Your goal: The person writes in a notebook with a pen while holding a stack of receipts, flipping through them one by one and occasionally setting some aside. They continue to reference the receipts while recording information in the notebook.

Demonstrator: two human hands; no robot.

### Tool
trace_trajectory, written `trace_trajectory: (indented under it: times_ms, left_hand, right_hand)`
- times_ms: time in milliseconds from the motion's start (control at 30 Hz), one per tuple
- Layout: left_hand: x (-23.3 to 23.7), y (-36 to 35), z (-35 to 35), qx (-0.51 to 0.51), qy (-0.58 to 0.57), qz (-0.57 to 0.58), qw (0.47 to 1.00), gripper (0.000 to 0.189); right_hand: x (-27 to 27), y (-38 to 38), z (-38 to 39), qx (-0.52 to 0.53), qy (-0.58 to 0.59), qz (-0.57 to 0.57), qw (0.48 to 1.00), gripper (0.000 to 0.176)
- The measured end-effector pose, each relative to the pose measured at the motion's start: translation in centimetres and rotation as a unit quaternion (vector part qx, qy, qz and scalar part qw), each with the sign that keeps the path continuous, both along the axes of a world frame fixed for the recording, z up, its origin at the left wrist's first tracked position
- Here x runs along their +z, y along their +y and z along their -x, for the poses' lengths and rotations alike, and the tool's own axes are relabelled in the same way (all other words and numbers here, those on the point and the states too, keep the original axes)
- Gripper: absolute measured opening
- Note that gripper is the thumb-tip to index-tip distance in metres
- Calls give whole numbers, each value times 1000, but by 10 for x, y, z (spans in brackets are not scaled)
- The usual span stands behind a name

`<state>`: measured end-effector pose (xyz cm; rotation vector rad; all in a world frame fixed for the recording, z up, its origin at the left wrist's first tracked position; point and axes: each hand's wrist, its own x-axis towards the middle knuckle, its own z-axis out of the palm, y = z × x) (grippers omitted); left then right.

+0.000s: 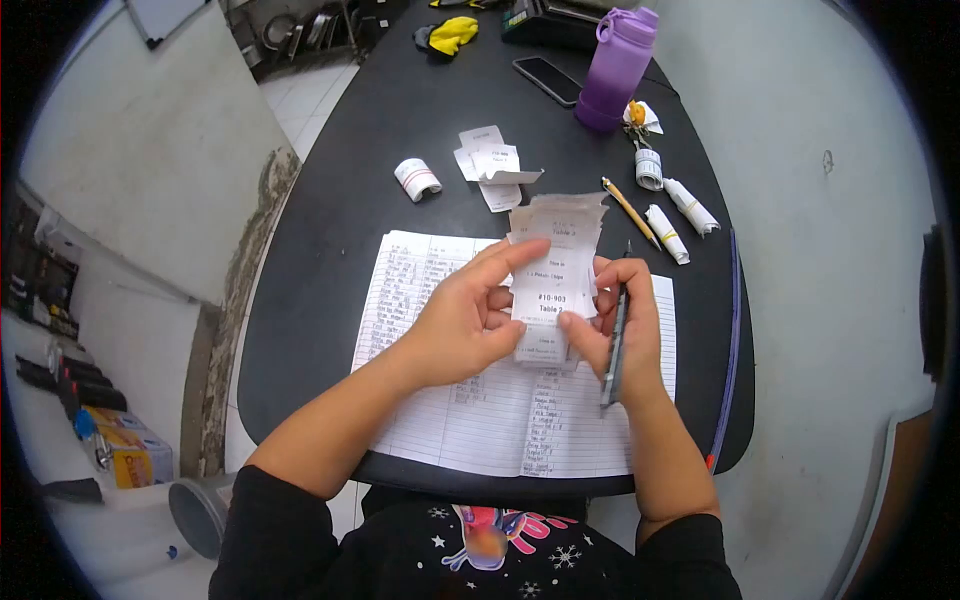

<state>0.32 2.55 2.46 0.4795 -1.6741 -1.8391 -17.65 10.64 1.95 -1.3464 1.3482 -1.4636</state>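
Observation:
A stack of printed receipts (pixel 553 270) is held between both hands above an open notebook (pixel 450 430). My left hand (pixel 460 310) grips the stack's left side, thumb near the lower edge and forefinger across the front. On the other side, my right hand (pixel 630 320) pinches the slips with its thumb on the front. A dark pen (pixel 617 345) is also tucked in my right hand, pointing up and away. Handwritten lists fill parts of the notebook's ruled pages, and the receipts cover its middle.
Loose receipts (pixel 495 165) and a curled paper roll (pixel 416 179) lie beyond the notebook. To the right are a yellow pen (pixel 631 213) and rolled slips (pixel 668 234). A purple bottle (pixel 617 70), a phone (pixel 547 80) and a yellow-black cloth (pixel 448 37) are farther back on the black table (pixel 320 260).

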Motion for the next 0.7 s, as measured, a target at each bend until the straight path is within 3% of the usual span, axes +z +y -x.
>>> trace_trajectory:
  times_ms: [133, 200, 400, 600, 700]
  left_hand:
    - [-7, 3, 3, 31, -13, 78, 996, 71]
    - [-7, 6, 5, 30, -10, 61, 998, 71]
    - [-10, 6, 6, 27, -6, 57, 998, 72]
    - [-7, 6, 6, 36, -13, 59, 998, 73]
    - [-8, 7, 6, 39, -11, 63, 997, 73]
  right_hand:
    - [-2, 0, -4, -12, 76, 5, 997, 46]
    - [-4, 0, -5, -19, 89, 1, 996, 46]
    - [4, 2, -6, 5, 65, -81, 995, 47]
    - [1, 2, -9, 27, 22, -28, 999, 48]
    - [-2, 0, -7, 23, 134, -17, 991, 47]
